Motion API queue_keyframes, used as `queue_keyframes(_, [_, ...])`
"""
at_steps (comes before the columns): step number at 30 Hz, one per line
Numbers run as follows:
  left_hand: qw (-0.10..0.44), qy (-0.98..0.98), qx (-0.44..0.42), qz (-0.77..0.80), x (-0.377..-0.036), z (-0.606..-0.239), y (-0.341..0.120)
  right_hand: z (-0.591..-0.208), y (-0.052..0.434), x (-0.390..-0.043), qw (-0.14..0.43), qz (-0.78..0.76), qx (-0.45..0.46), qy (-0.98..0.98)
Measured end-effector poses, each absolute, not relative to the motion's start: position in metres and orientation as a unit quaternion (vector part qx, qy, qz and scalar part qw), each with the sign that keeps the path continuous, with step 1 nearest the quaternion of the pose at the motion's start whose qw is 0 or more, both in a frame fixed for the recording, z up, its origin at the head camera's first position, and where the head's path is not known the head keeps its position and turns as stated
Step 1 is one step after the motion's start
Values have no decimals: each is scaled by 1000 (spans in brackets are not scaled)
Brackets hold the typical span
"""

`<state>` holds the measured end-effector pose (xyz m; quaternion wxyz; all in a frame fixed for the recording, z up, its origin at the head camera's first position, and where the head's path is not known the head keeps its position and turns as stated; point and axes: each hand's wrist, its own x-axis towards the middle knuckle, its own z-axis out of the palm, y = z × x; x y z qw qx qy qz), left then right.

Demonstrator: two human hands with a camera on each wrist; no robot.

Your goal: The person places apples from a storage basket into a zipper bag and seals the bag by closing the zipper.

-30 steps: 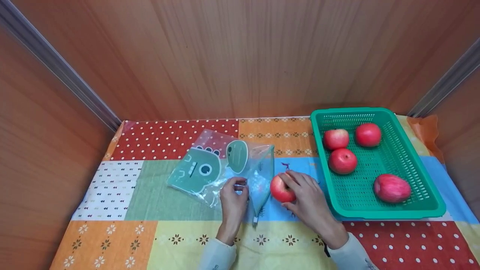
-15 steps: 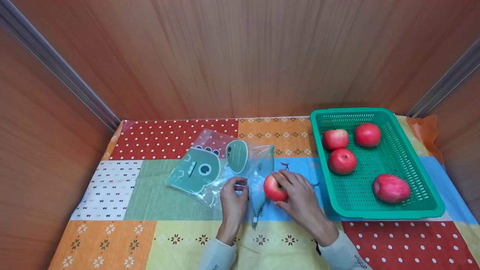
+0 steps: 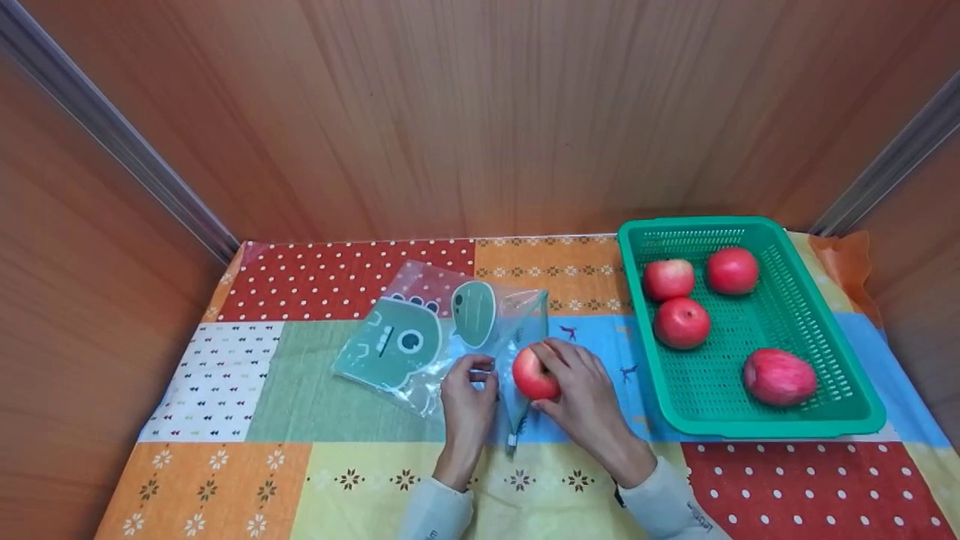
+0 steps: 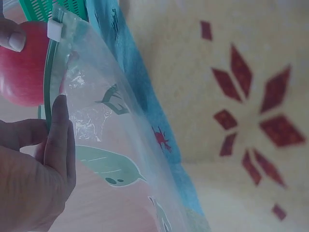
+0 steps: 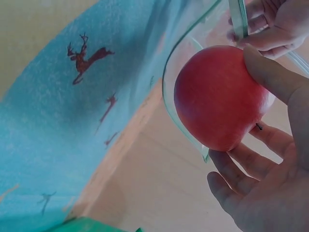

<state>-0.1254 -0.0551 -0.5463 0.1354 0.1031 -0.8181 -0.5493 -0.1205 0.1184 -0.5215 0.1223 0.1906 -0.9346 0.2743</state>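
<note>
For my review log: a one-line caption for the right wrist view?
Right hand grips a red apple at the zip bag mouth.

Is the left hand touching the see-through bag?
Touching. The left wrist view shows the left hand pinching the green rim of the zip bag between its fingers.
</note>
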Motion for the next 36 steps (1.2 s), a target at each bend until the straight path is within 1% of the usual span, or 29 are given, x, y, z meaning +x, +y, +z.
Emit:
queue_keyframes(8, [136, -820, 103, -547, -124, -545, -55, -529, 111, -126, 125, 273, 194, -934])
queue_keyframes(13, [126, -818, 108, -550, -123, -541, -55, -531, 105, -130, 112, 275, 192, -935])
queue_keyframes(20, [113, -818, 114, -553, -121, -539, -54, -536, 97, -137, 114, 277, 198, -933])
queue_keyframes(27, [118, -820, 109, -549, -120, -539, -53, -543, 93, -144, 116, 259, 197, -938])
queue_keyframes(36, [132, -820, 105, -547, -120, -538, -51, -539, 90, -150, 97, 245, 175, -949])
